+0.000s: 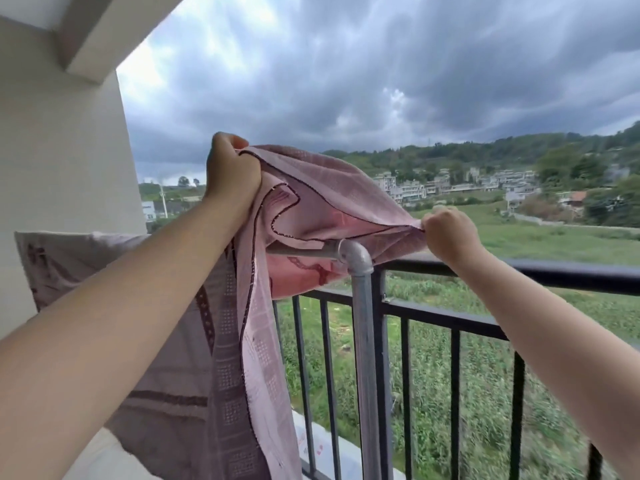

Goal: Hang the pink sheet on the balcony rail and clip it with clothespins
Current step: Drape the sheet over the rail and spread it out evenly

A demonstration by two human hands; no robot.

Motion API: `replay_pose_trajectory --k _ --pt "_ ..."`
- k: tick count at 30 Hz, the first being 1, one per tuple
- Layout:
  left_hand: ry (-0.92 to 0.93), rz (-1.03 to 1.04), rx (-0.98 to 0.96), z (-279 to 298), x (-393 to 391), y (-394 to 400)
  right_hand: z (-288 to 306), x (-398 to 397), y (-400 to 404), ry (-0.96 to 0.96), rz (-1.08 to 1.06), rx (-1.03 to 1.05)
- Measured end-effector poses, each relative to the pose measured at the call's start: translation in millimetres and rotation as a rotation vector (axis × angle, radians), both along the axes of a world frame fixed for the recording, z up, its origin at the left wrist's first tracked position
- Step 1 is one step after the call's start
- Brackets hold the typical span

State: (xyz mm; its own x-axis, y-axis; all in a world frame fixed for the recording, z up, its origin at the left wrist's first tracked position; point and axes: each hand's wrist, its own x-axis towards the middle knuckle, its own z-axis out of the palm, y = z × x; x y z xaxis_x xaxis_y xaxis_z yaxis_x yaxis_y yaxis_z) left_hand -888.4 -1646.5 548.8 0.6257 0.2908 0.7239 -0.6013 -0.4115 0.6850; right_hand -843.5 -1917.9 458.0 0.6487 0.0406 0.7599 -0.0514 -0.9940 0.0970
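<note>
The pink sheet [329,195], edged with dark stitching, is stretched between both hands above the rail. My left hand [230,171] grips a bunched edge of it high up on the left. My right hand [450,233] pinches another edge lower down, just above the black balcony rail [554,273]. Part of the sheet drapes over a grey metal pipe [304,251] and hangs down on the near side. No clothespins are in view.
The grey pipe's elbow joint [355,256] and upright post [363,341] stand against the railing bars. Another patterned cloth [79,261] hangs at the left by a white wall [59,150]. Beyond the railing lie green fields and distant houses.
</note>
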Motion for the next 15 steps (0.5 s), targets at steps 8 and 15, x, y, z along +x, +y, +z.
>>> replay_pose_trajectory --k 8,15 --pt "-0.008 0.019 0.355 4 18 -71 19 34 -75 0.029 -0.219 0.168" --pt "0.305 -0.043 0.917 -37 38 -101 -36 38 -82 1.079 0.204 0.000"
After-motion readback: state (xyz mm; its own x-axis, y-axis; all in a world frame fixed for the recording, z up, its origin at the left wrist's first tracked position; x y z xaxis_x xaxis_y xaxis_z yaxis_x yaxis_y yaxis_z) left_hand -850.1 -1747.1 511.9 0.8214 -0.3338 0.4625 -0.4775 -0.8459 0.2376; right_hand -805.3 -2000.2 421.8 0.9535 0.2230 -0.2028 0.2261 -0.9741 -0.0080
